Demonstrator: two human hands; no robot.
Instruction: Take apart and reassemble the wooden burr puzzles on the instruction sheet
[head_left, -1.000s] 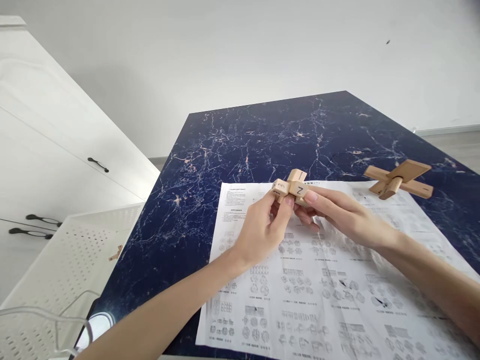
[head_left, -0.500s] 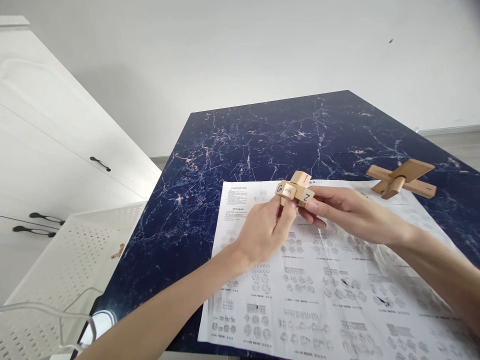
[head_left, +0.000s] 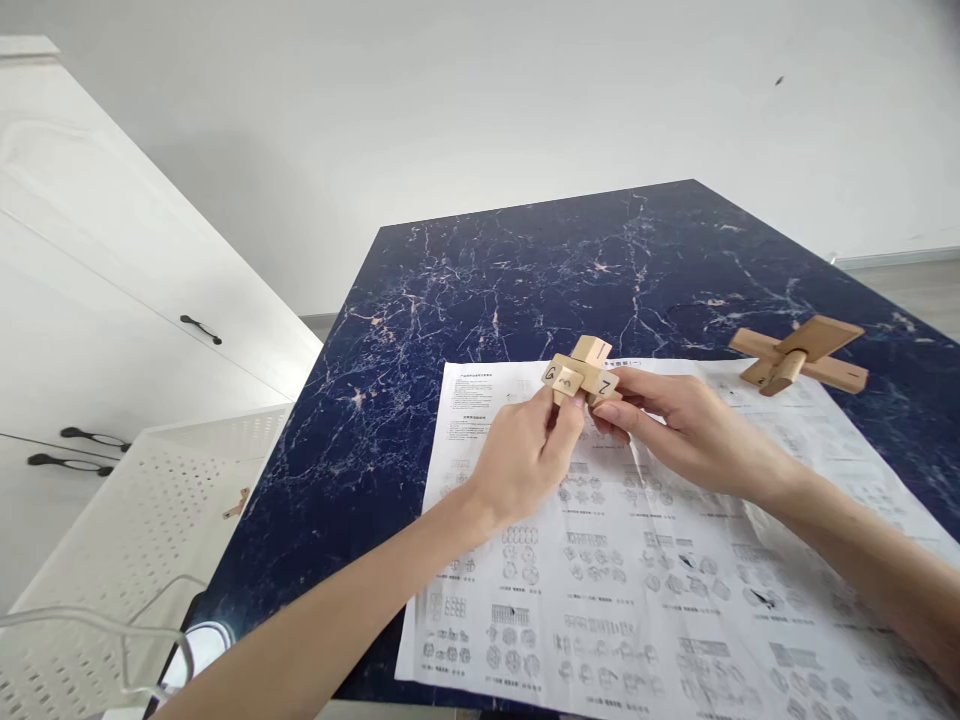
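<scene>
Both hands hold a small wooden block puzzle (head_left: 581, 372) just above a printed instruction sheet (head_left: 660, 570). The blocks carry black letters, a G and a Z among them. My left hand (head_left: 525, 455) pinches the puzzle's left side from below with closed fingers. From the right, my right hand (head_left: 679, 430) grips its other side with thumb and fingertips. A second wooden puzzle (head_left: 801, 355), shaped like crossed bars, lies on the table at the far right, apart from both hands.
The sheet lies on a dark blue marble-patterned table (head_left: 525, 270). A white perforated basket (head_left: 142, 510) with a small wooden piece (head_left: 236, 503) in it stands left of the table. White cabinets with black handles (head_left: 199, 328) are behind it. A white cable (head_left: 97, 630) loops at the lower left.
The puzzle has been turned slightly in my fingers and drawn a little left and down. The G face now shows at its left end. Both hands keep their grip.
</scene>
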